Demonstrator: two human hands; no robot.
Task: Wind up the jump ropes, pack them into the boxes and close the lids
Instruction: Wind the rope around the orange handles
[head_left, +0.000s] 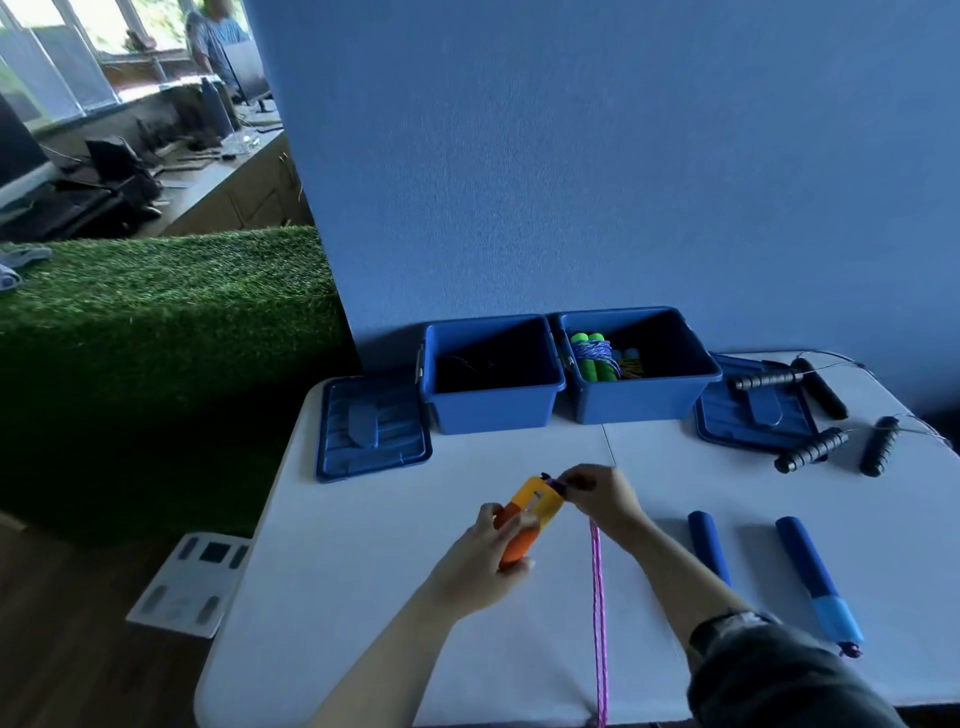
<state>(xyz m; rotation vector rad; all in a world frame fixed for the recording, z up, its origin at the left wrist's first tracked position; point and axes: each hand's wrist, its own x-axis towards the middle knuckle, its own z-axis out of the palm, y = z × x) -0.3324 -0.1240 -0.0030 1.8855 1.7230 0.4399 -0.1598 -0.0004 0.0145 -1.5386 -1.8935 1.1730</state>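
We judged the winding step under way: turns should lie tight and even round the handles (532, 519), kept level above the table's (363, 597) near edge. The left hand (485, 564) was curled round the orange ends. The right hand (597, 493) pinched the pink rope (598, 597) at the yellow tips (the rest trailed off the near edge). Both boxes (491, 400) stood open at the far edge.

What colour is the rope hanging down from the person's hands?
Pink-purple braid, clearest in the head view: the rope runs from the right hand down over the table edge.
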